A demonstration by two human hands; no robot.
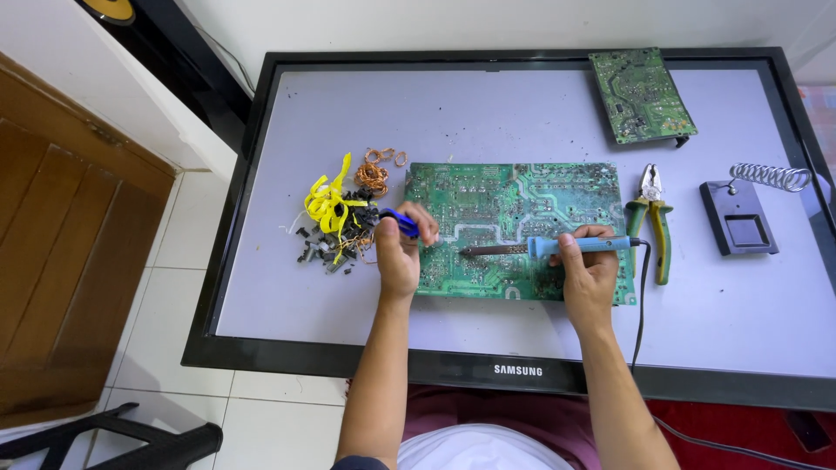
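1. Circuit board point(514, 228), the large green one, lay flat near the middle of a flat-screen television point(261, 287) that was set face up as a work surface; both hands rested on it.
2. One soldering iron point(557, 246) with a blue handle was grasped in the fingers of the right hand point(588, 270), lying nearly level with its tip pointing left over the board.
3. One blue-handled tool point(401, 223) was clenched in the left hand point(399, 252) at the board's left edge; what kind of tool it was could not be told.
4. One smaller green board point(643, 96) sat at the television's far right corner, well apart from the large one, so two boards in all.
5. One pair of pliers point(653, 218) with green and yellow grips lay just right of the large board.
6. One soldering iron stand point(740, 218) with a coil sat right of the pliers.
7. One pile of small dark parts point(335, 239) with yellow strips and copper wire coils lay left of the board.
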